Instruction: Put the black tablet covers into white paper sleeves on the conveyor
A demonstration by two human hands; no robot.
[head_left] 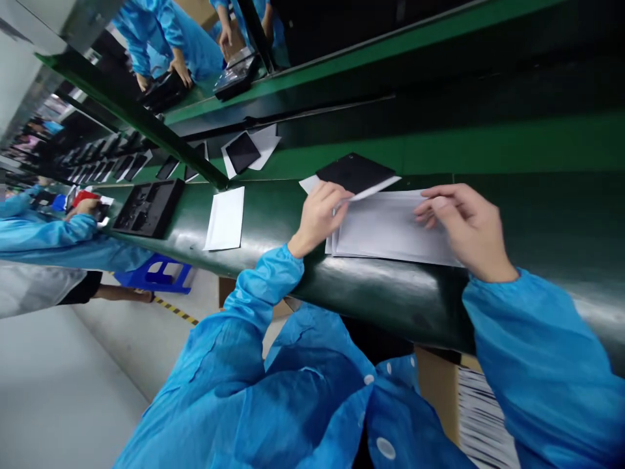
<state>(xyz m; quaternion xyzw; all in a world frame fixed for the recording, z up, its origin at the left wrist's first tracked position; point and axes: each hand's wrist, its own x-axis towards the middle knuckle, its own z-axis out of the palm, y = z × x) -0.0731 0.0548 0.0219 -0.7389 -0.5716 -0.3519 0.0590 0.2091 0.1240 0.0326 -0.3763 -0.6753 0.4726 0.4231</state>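
Observation:
My left hand (319,215) is closed on the near edge of a white sleeve (375,187). On top of that sleeve lies a flat black tablet-like panel (356,172), tilted a little. Just to the right, a stack of white sleeves (390,228) rests on the green bench. Over the stack's right end hovers my right hand (471,228), its fingers loosely bent and apart, with nothing visible in them. Whether its fingertips touch the top sleeve I cannot tell.
A single white sleeve (224,218) and a black tray (149,207) lie to the left on the green bench (273,215). Behind a green post (146,130), another dark panel (243,153) sits on white sheets. Co-workers in blue sleeves (49,228) work at left and across.

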